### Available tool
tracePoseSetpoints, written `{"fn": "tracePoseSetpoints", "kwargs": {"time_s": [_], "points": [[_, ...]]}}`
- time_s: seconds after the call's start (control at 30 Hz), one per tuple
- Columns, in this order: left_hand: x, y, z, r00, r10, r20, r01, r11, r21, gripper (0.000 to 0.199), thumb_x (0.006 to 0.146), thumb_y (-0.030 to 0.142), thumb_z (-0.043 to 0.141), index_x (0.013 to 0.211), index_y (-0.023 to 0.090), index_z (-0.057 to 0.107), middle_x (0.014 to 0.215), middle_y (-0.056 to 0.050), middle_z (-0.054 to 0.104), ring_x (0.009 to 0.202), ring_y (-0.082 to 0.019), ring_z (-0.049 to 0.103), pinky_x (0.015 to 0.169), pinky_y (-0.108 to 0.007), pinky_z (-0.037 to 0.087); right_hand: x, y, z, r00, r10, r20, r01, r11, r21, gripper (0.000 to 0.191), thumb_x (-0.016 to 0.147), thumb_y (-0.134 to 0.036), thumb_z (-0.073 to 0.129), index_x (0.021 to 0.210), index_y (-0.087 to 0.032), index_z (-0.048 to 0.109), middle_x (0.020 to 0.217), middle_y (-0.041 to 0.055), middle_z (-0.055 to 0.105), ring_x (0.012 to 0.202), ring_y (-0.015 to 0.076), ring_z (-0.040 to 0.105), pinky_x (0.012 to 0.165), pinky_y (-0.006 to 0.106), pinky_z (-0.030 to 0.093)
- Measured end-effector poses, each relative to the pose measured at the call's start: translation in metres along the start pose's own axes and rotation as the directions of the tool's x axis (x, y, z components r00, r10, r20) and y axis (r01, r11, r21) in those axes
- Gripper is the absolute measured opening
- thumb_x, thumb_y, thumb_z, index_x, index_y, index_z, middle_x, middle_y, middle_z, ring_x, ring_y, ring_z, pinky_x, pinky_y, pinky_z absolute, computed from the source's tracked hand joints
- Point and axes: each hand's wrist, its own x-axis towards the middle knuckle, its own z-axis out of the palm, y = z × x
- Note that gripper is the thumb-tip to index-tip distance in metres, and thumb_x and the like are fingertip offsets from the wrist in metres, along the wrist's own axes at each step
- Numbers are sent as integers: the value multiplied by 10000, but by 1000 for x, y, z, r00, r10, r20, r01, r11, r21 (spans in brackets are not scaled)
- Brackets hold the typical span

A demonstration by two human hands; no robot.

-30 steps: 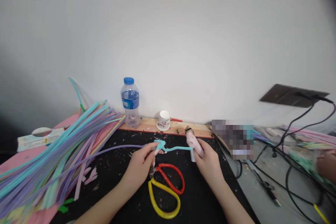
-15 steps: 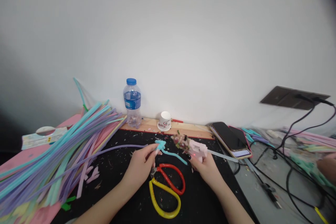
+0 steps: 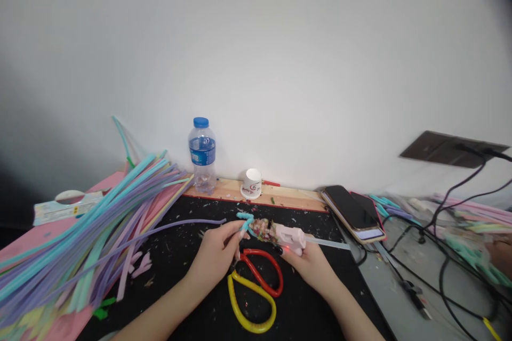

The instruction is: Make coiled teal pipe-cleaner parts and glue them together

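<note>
Between the thumb and fingers of my left hand [image 3: 219,248] is a bent turquoise pipe cleaner [image 3: 247,219]. My right hand [image 3: 310,266] is wrapped round a pale pink glue gun [image 3: 291,238] with a red light on its side. Its crusted, debris-covered front end [image 3: 264,229] points left and meets the pipe cleaner; whether the tip touches it I cannot tell. A clear glue stick [image 3: 330,244] sticks out of the back of the gun. Just below my hands lie scissors with one red and one yellow handle [image 3: 256,325], their blades mostly hidden by my left hand.
A large pile of coloured pipe cleaners [image 3: 100,240] covers the left side. A water bottle [image 3: 202,157] and a paper cup [image 3: 252,184] stand by the wall. Phones [image 3: 354,210] lie at right, beside black cables [image 3: 444,256]. Part of another person's hand [image 3: 502,250] shows at the right edge.
My right hand has brought the glue gun left, so its front end is now at the turquoise pipe cleaner. My left hand has stayed nearly in place.
</note>
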Motion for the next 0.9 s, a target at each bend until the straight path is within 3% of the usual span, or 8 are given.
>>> {"fn": "tracePoseSetpoints", "kwargs": {"time_s": [0.3, 0.47, 0.67, 0.77, 0.9], "points": [[-1, -2, 1, 1000, 2, -3, -2, 1000, 0, 313, 822, 295, 455, 1045, 176, 640, 460, 41, 530, 425, -135, 511, 480, -213, 397, 0, -1, 0, 1000, 11, -19, -13, 997, -76, 102, 755, -144, 535, 672, -150, 593, 628, -5, 597, 531, 125, 507, 506, 216, 416], [0, -2, 0, 1000, 4, -1, -4, 1000, 27, 321, 832, 298, 442, 1065, 181, 628, 466, 42, 525, 438, -136, 520, 492, -214, 403, 0, -4, -1, 1000, -24, 10, 25, 992, -125, 87, 777, -155, 524, 722, -157, 591, 674, 10, 601, 611, 149, 527, 541, 225, 406], [0, 0, -2, 999, 41, -21, -39, 996, 76, 312, 827, 272, 441, 1060, 192, 632, 506, 28, 560, 461, -139, 538, 522, -218, 416, -1, -5, 0, 999, -33, -16, 29, 973, -231, 180, 759, -165, 550, 590, -175, 490, 549, -40, 484, 492, 108, 434, 468, 208, 329], [0, -2, -2, 999, 14, -36, -12, 999, 36, 317, 818, 289, 450, 1051, 179, 635, 481, 30, 549, 448, -140, 526, 499, -216, 410, -2, -1, -1, 997, -40, -60, 24, 968, -252, 130, 762, -179, 547, 634, -172, 528, 584, -21, 535, 520, 123, 484, 486, 213, 361], [3, -1, -3, 996, -82, -27, 78, 991, -107, 325, 792, 322, 489, 1029, 150, 630, 496, 28, 559, 431, -127, 494, 445, -205, 386, 0, 7, -6, 978, -33, -207, -25, 962, -272, 92, 791, -208, 510, 814, -171, 592, 731, 24, 630, 647, 169, 582, 583, 238, 437]]}}
